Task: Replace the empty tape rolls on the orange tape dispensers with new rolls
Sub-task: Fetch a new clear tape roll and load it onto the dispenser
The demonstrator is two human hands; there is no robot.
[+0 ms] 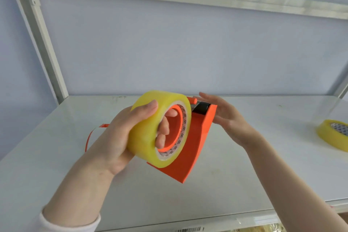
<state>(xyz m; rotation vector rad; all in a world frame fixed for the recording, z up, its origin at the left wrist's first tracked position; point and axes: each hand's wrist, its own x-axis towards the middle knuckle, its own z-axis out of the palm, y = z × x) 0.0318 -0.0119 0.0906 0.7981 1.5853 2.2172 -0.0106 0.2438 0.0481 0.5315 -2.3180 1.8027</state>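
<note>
Orange part (103, 125), half hidden behind the left wrist, kind unclear; left hand (116, 137), thumb over the outer face, fingers hooked through the core of the yellow tape roll (148, 124); roll held above the table, its core around the hub of the orange dispenser (194, 147), how fully seated unclear; roll likely light, stiff at the core, slick on the wrap, so the core hold looks soundest; dispenser rigid plastic, cutter end probably sharp; right hand (226, 118), fingers straight and together, flat against the dispenser's far side; white table (244, 184), room to set down below, front edge near; spare roll (333, 134), far right, lying flat.
</note>
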